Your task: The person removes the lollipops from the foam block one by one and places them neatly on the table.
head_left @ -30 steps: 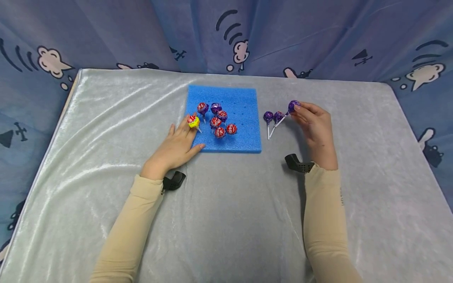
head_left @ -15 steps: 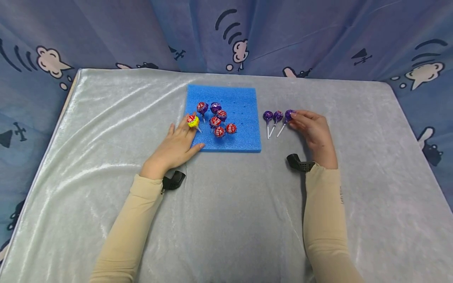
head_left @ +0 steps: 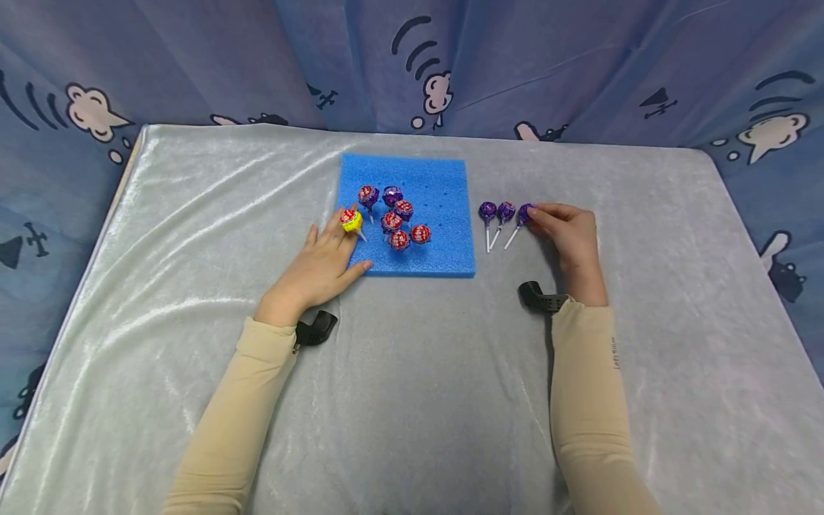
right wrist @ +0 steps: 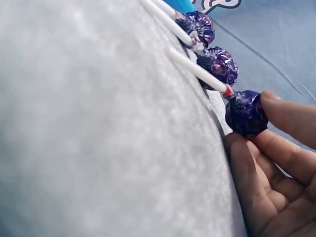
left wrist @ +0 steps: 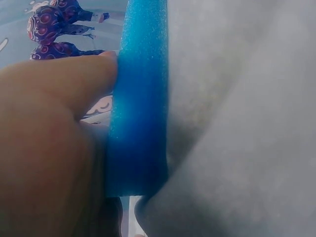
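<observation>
My left hand lies with spread fingers over the left front edge of a blue foam block. Lollipops stand stuck in the foam: a yellow one close by my fingers, and several red and purple ones, such as a red-topped lollipop. To the right of the block, my right hand pinches the purple head of a lollipop between thumb and fingers; its white stick points toward the front left, along the cloth. Two more purple lollipops, one at the left and one in the middle, lie beside it.
A pale velvet cloth covers the table. Behind the table hangs a blue printed curtain. The foam block's right part shows several small holes. Black camera mounts sit at the left wrist and the right wrist.
My right hand has lowered the purple lollipop toward the front, down beside the other two, its stick now apart from theirs. My left hand has stayed in place on the foam.
</observation>
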A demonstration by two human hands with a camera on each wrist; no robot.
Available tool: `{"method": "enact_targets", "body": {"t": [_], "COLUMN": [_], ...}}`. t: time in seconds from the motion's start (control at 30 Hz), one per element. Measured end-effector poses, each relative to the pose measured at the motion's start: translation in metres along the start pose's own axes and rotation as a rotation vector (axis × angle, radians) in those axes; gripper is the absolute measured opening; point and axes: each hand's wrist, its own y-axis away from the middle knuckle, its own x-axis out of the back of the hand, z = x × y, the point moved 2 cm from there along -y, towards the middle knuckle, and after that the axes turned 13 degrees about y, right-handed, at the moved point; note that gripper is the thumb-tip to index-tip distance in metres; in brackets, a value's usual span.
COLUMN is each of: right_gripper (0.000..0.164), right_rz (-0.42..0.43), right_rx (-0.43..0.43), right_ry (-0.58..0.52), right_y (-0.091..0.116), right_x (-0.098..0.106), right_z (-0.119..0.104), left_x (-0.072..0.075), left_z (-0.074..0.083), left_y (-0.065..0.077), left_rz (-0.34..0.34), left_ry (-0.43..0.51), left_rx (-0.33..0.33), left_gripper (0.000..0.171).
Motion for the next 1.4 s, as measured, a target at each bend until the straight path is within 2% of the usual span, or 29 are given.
{"method": "enact_targets", "body": {"t": [0.2,0.53,0.73,1.17,1.4], "right_gripper": [0.004,0.014,0.027,0.032,0.022], "right_rz": [0.073,0.071,0.077,0.072,0.086], "right_rx": [0.029,0.049,0.051,0.045,0.063], "right_ry": [0.216,0.233,0.3,0.289,0.137], "right_y": [-0.0001,-0.0013,-0.0007,0.0007,0.0001], "right_x": [-0.0004,0.0001,0.0002,0.0034,0.0042], "right_z": [-0.0009,0.0007,0.0011,-0.0011,-0.0033], "left_x": [-0.0004,-0.0007,-0.0004,0.0012,0.0008], "left_z": [-0.0006,-0.0007,0.0001,0.0014,0.001], "left_y": [0.0,-0.0001,0.0,0.0012,0.0003], "left_rz": [-0.002,-0.006,-0.009,-0.01,-0.01], "left_ry": [0.001,0.006,0.004,0.012,0.009], "left_rx": [0.005,0.008,0.013,0.011,0.013], "left_gripper": [0.068,0.068,0.068,0.069,0.069]}}
